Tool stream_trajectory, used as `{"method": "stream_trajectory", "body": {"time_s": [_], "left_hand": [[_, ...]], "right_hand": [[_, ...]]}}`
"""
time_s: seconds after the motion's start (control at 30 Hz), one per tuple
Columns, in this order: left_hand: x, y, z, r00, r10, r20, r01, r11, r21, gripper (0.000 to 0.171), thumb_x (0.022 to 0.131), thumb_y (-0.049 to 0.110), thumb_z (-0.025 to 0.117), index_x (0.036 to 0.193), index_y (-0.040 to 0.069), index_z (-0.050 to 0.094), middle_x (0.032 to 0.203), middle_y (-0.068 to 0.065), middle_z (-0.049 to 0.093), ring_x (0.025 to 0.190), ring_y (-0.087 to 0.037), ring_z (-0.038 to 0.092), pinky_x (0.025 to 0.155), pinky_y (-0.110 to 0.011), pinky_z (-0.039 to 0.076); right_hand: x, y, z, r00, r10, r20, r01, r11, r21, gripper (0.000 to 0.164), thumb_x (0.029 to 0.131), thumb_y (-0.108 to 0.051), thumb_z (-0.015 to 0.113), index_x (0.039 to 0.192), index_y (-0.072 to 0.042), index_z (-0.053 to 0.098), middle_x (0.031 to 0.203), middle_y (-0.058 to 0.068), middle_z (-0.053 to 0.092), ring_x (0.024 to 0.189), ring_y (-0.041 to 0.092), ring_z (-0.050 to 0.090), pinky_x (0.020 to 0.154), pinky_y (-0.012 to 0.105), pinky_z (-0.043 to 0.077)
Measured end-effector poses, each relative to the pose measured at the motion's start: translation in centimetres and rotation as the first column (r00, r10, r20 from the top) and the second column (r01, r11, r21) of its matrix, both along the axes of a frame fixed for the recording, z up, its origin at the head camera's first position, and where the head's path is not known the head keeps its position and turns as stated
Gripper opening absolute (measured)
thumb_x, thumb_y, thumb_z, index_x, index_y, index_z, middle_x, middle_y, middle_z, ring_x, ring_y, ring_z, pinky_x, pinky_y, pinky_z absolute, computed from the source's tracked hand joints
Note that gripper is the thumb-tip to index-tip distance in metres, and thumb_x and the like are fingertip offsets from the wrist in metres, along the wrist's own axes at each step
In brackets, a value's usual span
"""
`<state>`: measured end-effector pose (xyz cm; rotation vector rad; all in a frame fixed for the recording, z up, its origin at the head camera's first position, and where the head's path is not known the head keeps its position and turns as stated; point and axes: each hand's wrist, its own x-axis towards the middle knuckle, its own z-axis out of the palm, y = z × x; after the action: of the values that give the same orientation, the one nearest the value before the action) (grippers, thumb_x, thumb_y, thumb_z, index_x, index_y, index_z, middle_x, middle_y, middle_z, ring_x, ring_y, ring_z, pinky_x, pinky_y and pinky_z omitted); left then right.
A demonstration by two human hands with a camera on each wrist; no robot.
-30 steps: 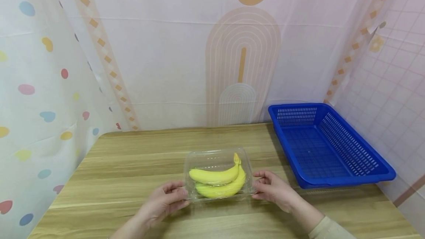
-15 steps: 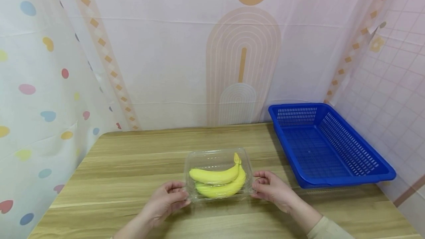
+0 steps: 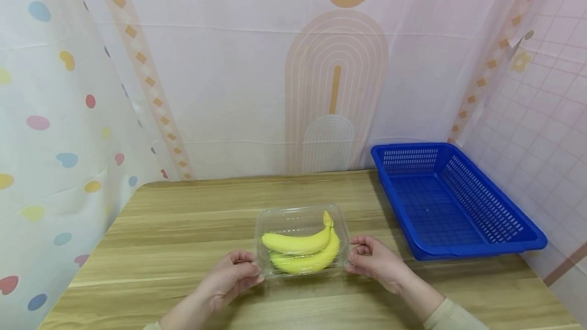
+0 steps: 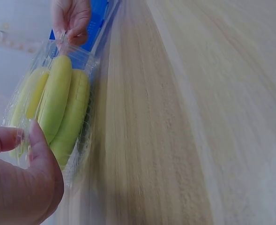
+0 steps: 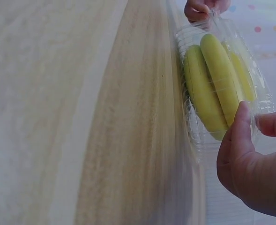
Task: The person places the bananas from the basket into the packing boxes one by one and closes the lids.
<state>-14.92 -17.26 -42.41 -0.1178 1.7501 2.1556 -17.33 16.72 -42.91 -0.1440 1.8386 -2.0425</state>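
Note:
A clear plastic clamshell box with a bunch of yellow bananas inside lies near the front middle of the table in the head view. My left hand pinches the box's left front corner between thumb and fingers. On the opposite side, my right hand pinches the right front corner the same way. The left wrist view shows the left thumb and finger on the plastic rim, with greenish-yellow bananas behind it. From the right wrist, the box appears close over the wood, its lid lying over the bananas.
A blue plastic basket with slotted walls stands at the right of the wooden table, just beyond my right hand. Patterned curtains hang behind the table and along both sides.

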Motion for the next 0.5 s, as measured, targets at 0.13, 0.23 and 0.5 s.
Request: {"method": "stream_trajectory", "body": {"time_s": [0.13,0.23,0.5], "left_hand": [[0.04,0.16,0.1,1.0,0.018,0.007,-0.018,1.0,-0.005,0.031,0.083,-0.014,0.06,0.108,-0.007,0.044,0.093,-0.009,0.052,0.08,-0.017,0.061,0.079,-0.028,0.059],[0.09,0.23,0.15,1.0,0.028,0.01,-0.028,1.0,-0.01,0.032,0.082,-0.014,0.06,0.108,-0.008,0.044,0.092,-0.01,0.053,0.08,-0.017,0.061,0.079,-0.028,0.059],[0.08,0.36,0.12,0.999,0.051,0.01,-0.051,0.999,-0.018,0.033,0.082,-0.015,0.06,0.109,-0.008,0.042,0.092,-0.01,0.052,0.079,-0.017,0.061,0.078,-0.028,0.059]], "right_hand": [[-0.03,-0.07,-0.12,1.0,-0.009,-0.004,0.009,1.0,0.006,0.05,0.089,0.009,0.061,0.13,0.017,0.032,0.094,0.008,0.046,0.084,0.015,0.054,0.083,0.031,0.059],[0.01,-0.19,-0.15,1.0,-0.017,-0.009,0.017,1.0,0.009,0.049,0.089,0.011,0.061,0.129,0.017,0.033,0.093,0.007,0.046,0.083,0.015,0.055,0.082,0.03,0.059],[0.13,-0.45,-0.14,0.999,-0.04,-0.013,0.041,0.999,0.026,0.049,0.089,0.012,0.06,0.129,0.017,0.033,0.094,0.007,0.046,0.083,0.015,0.054,0.08,0.029,0.059]]}}
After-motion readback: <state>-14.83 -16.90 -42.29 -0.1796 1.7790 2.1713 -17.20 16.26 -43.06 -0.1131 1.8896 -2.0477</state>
